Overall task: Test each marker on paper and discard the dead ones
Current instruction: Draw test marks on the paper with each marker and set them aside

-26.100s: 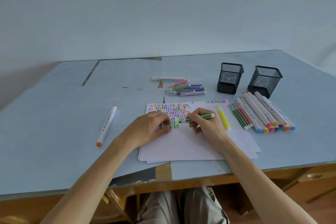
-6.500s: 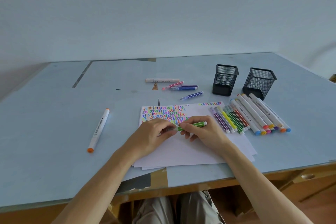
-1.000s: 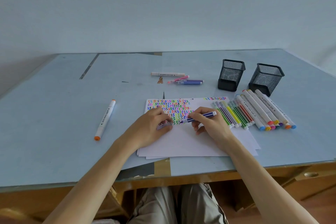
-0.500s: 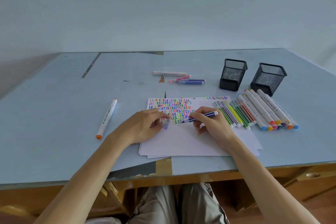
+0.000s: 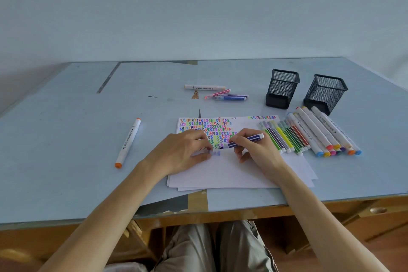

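Observation:
A stack of white paper [image 5: 231, 172] lies in front of me, its upper part covered with rows of coloured squiggles. My right hand [image 5: 254, 148] grips a blue-and-white striped marker [image 5: 247, 140], tip pointing left and down onto the paper just below the squiggles. My left hand [image 5: 183, 150] rests on the paper and pinches the marker's translucent cap [image 5: 215, 153]. A row of thin and thick markers [image 5: 309, 137] lies to the right of the paper. A few more markers [image 5: 223, 94] lie beyond it.
Two black mesh pen cups [image 5: 281, 88] [image 5: 324, 93] stand at the back right. A lone white marker with orange ends [image 5: 128, 142] lies left of the paper. The table's front edge runs just below the paper, with my knees under it.
The marker's tip has come down onto the paper below the squiggles. My left hand has shifted slightly, still holding the cap. Over the longer span, the row on the right gained markers.

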